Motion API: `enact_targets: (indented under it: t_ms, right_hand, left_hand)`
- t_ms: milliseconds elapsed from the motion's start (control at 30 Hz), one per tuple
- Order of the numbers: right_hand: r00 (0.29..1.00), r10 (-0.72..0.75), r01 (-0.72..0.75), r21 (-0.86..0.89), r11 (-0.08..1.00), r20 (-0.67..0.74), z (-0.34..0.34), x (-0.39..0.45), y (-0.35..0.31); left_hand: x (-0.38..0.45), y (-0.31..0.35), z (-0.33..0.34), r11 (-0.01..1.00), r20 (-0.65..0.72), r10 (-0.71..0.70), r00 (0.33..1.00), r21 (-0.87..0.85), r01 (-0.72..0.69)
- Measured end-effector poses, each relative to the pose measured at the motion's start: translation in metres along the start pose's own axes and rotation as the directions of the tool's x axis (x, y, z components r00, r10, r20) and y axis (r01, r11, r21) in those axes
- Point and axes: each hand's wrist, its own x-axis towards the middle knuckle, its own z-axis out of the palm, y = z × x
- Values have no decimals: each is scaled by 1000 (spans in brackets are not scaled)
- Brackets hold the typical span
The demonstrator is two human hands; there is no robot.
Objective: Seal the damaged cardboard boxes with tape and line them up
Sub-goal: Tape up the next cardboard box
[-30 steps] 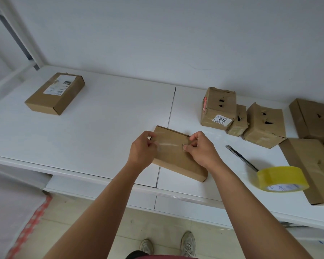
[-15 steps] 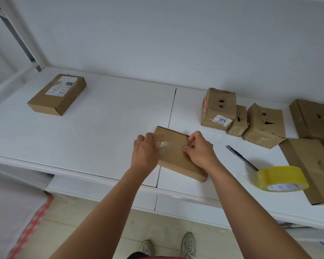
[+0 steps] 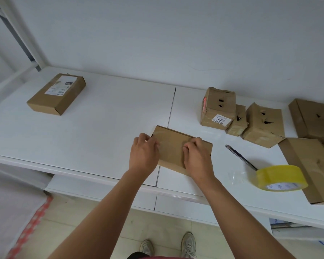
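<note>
Cardboard under both hands now: the flat box sits on the white tabletop near its front edge, straddling the seam between the two panels. The left hand is at the box's left end, fingers curled over that edge and pressing there. The right hand is on the box's right half, fingers bent and bearing down on the top face. A faint sheen between the two sets of fingers looks like clear tape being smoothed, though it is hard to make out.

Off beyond the right fingers lie a dark cutter and the yellow tape roll, its loose end lying on the tabletop. Farther that way, a cluster of torn boxes waits, holes plainly showing. Well apart past the left fingers sits a labelled box on its own, likely the start of the line.

The risks here, as I read it: press unevenly and the tape wrinkles or traps a bubble, leaving the tear half covered. Push too hard toward the body and the box could slide off that front edge. And the roll's free end may stick down flat.
</note>
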Motion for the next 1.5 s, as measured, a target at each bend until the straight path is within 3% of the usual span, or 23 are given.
enact_targets:
  t_ms: [67, 133, 200, 267, 333, 933, 1100, 1267, 1333, 1400, 1500]
  right_hand:
    - [997, -69, 65, -106, 992, -27, -2, -5, -1]
    - [985, -162, 148, -209, 967, -52, -5, -13, -3]
    - [966, -236, 255, -268, 929, 101, -3, -17, -2]
    - [932, -203, 292, -291, 911, 299, -2, -18, 2]
    - [917, -168, 281, -286, 916, 363, -1, -16, 7]
    - [927, -97, 182, -210, 961, 362, 3, -15, 8]
    - [940, -85, 164, -219, 962, 331, 3, -16, 7]
    - [983, 112, -108, -33, 994, 147, 4, -7, 4]
    - [979, 144, -130, -101, 986, 142, 0, 5, 10]
    - [973, 176, -147, -190, 971, 150, -3, 15, 18]
    - [961, 238, -213, -168, 962, 143, -1, 19, 26]
  left_hand:
    - [-10, 5, 1, 963, -28, 217, 976, 172, -209]
    - [-21, 8, 8, 910, 5, 379, 926, 181, -373]
    - [-30, 8, 16, 886, 93, 424, 901, 163, -434]
    - [-34, 4, 21, 880, 175, 403, 898, 197, -433]
    - [-34, 3, 22, 877, 229, 372, 900, 231, -421]
    - [-32, -2, 28, 903, 224, 194, 955, 341, -263]
    - [-29, -8, 24, 967, 113, 198, 974, 138, -213]
    - [-10, -7, 15, 985, -52, 124, 991, -117, -130]
    - [7, -6, 14, 983, -3, 14, 1000, -180, -14]
    - [20, -9, 15, 956, 141, -101, 985, -260, 135]
    - [26, -12, 16, 825, 288, -181, 940, -476, 305]
